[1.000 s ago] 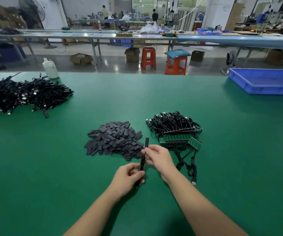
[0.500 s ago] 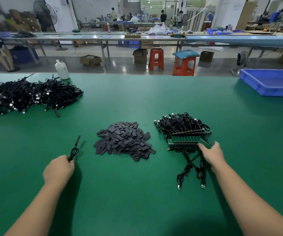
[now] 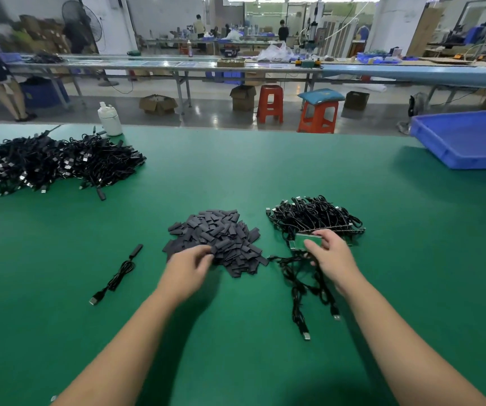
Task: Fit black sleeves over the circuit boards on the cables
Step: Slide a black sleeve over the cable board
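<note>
Green table: the head view looks down on a green mat (image 3: 236, 177) with both bare forearms reaching forward over it.
Sleeves: a heap of loose black sleeves (image 3: 218, 238) lies in the middle, just ahead of the hands.
Left hand: the left hand (image 3: 187, 268) is at the near edge of that heap, fingertips curled in among the pieces; it seems to be pinching one sleeve, though motion blur keeps me from being sure which piece, if any, is held.
Right hand: the right hand (image 3: 331, 256) rests on the bundle of cables (image 3: 312, 215) to the right of the heap, fingers and thumb closed round the green circuit boards (image 3: 303, 240) at its near edge.
Cable tails: several black leads with plug ends (image 3: 306, 335) trail from under that hand toward the person.
Done, near: one cable (image 3: 118, 273) lies alone to the left of the heap, its far end covered in black, so it reads as finished.
Done, far: a big pile of black cables (image 3: 51, 165) sits at the far left; I judge these are finished too, but their ends are too small to check.
Left to do: the bundle under the right hand shows bare green boards, and the sleeve heap is large, so a good share of the work remains.
Step in hand: picking up the next sleeve and the next board.
Other: a white bottle (image 3: 110, 118) stands beyond the far pile and a blue tray (image 3: 470, 142) sits at the far right.
</note>
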The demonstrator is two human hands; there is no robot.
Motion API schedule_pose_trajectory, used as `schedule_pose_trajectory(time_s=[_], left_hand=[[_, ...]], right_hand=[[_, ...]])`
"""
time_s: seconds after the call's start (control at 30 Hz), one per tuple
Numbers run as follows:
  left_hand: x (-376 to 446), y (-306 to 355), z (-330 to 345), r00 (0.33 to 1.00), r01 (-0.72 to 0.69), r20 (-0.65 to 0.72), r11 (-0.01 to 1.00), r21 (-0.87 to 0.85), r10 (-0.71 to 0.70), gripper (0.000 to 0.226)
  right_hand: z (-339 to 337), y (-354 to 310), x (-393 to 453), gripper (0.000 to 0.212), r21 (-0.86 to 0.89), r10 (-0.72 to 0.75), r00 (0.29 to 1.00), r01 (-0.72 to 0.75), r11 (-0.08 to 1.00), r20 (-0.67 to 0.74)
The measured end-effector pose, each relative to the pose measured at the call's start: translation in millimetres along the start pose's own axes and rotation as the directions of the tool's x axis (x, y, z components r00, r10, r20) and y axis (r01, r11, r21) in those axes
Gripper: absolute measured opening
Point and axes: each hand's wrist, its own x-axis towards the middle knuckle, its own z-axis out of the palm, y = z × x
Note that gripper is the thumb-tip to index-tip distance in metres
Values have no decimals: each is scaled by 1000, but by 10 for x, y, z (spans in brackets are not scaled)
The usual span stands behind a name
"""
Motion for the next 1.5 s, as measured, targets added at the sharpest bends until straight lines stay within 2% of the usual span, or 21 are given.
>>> schedule_pose_trajectory(time_s=[0.1, 0.2, 0.3, 0.37, 0.53, 0.73, 0.83, 1.0, 1.13, 1.3, 1.4, 1.5], left_hand=[[-16, 597, 253, 991, -31, 116, 956, -293, 67, 40], [-33, 985, 440, 982, -27, 160, 922, -386, 96, 40], [-30, 1156, 526, 988, -48, 123, 934, -353, 97, 17], [-28, 1178, 556, 993, -32, 98, 936, -351, 70, 13], [-44, 1224, 531, 997, 3, 73, 930, -368, 26, 22], [-62, 1296, 480, 999, 36, 28, 952, -304, -29, 15], [-68, 1327, 480, 998, 53, -3, 959, -277, -56, 17], [-92, 1352, 501, 994, 25, -92, 962, -274, -52, 23], [-86, 1259, 433, 994, 36, -75, 911, -412, -73, 22], [-91, 1188, 246, 995, 97, 53, 673, -734, -85, 16], [-118, 1184, 120, 992, 117, 118, 611, -783, -39, 15], [-152, 1198, 46, 992, 84, 125, 664, -743, 15, 15]], right_hand=[[150, -160, -108, 22, -22, -107, 991, 109, 994, 85], [221, -210, -175, 12, 28, -138, 987, 136, 990, 87], [223, -229, -206, 6, 72, -115, 989, 109, 991, 92], [218, -244, -226, 4, 85, -110, 989, 102, 991, 99], [228, -276, -256, 5, 43, -144, 986, 141, 989, 81], [270, -283, -275, 15, -55, -209, 978, 209, 976, 2], [306, -279, -285, 11, -127, -237, 970, 229, 965, -56], [271, -266, -289, 12, -27, -183, 978, 182, 983, -103], [48, -224, -180, 7, 74, -89, 971, 108, 991, -223], [-270, -193, -19, 12, 165, -46, 935, 111, 980, -352], [-431, -183, 71, 19, 42, -76, 928, 98, 994, -364], [-559, -216, 160, 29, -123, -96, 959, 65, 990, -268]])
